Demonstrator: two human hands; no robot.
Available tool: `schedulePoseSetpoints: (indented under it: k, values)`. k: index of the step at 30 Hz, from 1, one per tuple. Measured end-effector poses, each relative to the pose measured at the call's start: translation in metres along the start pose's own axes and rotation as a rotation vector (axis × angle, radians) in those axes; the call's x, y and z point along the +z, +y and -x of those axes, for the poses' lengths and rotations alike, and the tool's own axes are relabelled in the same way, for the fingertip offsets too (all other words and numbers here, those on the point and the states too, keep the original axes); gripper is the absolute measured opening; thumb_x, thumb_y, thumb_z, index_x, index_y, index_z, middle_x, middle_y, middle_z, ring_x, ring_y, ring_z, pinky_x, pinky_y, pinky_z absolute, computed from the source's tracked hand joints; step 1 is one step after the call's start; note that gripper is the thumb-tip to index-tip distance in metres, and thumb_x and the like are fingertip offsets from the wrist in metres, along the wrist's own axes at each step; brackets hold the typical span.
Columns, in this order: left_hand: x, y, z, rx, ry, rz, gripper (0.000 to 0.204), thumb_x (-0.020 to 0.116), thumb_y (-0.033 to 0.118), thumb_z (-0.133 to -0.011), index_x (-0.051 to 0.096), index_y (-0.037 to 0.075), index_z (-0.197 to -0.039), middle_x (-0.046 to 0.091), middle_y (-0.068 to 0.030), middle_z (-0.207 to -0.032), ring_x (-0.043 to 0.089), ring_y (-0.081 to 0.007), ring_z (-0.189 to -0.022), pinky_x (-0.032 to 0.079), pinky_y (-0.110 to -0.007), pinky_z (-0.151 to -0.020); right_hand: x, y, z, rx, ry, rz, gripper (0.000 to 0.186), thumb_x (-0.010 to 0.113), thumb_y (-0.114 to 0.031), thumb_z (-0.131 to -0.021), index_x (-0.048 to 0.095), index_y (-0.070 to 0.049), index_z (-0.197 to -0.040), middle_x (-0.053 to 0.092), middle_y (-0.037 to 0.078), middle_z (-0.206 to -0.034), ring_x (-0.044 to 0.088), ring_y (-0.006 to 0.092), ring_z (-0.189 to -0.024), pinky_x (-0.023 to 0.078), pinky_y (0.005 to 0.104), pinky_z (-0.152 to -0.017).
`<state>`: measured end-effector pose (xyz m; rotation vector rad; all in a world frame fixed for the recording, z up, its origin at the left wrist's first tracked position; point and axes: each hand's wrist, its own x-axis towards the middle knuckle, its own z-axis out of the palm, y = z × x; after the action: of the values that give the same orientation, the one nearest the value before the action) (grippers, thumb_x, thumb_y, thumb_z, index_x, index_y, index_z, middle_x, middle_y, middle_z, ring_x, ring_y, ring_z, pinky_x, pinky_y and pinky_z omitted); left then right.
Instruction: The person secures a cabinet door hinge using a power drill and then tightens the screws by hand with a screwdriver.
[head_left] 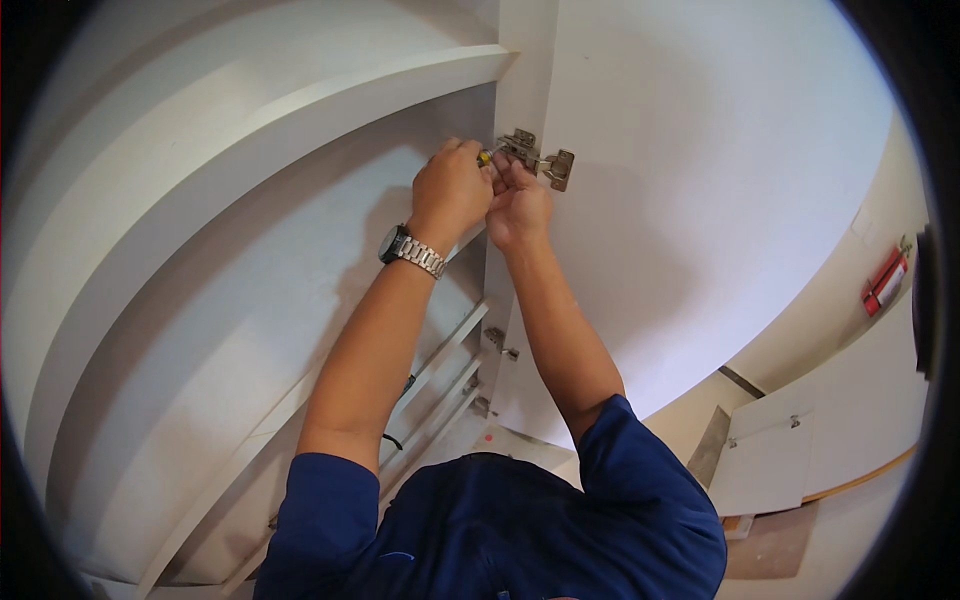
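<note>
A metal hinge [560,171] joins the white cabinet door [690,200] to the upright side panel [525,45]. My left hand [450,185], a watch on its wrist, is closed around what looks like a yellow-handled screwdriver [484,158], held at the hinge's left end. Just to its right and slightly lower, my right hand [518,205] reaches up under the hinge, fingers curled close to the tool. Exactly what those fingers grip is too small to tell.
White shelves [300,110] span the left. Lower hinges [505,345] sit on the same door edge, beside lower rails [450,340]. A red fire extinguisher [882,280] hangs on the right wall, above white panels [820,430] with metal fittings.
</note>
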<state>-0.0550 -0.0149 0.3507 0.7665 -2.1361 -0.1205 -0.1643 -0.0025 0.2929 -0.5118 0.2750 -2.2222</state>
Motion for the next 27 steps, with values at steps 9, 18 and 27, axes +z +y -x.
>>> schedulePoseSetpoints:
  k: [9,18,27]
  values:
    - [0.002,-0.006,0.004,0.024,0.022,0.063,0.028,0.063,0.015,-0.085,0.064,0.002,-0.11,0.062,-0.0159,-0.109,0.06,-0.0355,-0.101,0.05,-0.043,-0.086,-0.008,0.008,0.005,-0.019,-0.003,0.095,0.035,0.043,-0.015,-0.101,0.04,0.0,-0.133,0.055,0.012,-0.125,0.057,0.0247,-0.102,0.049,0.0376,-0.088]
    - [0.007,-0.012,0.003,0.13,0.039,-0.006,0.019,0.061,0.01,-0.085,0.062,0.002,-0.103,0.062,-0.0162,-0.108,0.06,-0.035,-0.102,0.05,-0.043,-0.086,-0.04,0.04,0.04,-0.72,-0.261,1.353,0.025,0.062,-0.012,-0.088,0.063,-0.002,-0.111,0.062,0.017,-0.108,0.062,0.0291,-0.092,0.048,0.0353,-0.083]
    - [0.001,-0.011,-0.016,0.132,-0.206,-0.144,0.022,0.058,0.022,-0.09,0.062,0.001,-0.095,0.067,-0.0198,-0.09,0.067,-0.0386,-0.084,0.053,-0.047,-0.075,-0.064,0.071,0.039,-0.819,-0.306,1.302,0.029,0.061,-0.016,-0.085,0.062,-0.001,-0.109,0.058,0.018,-0.115,0.05,0.036,-0.111,0.037,0.0436,-0.098]
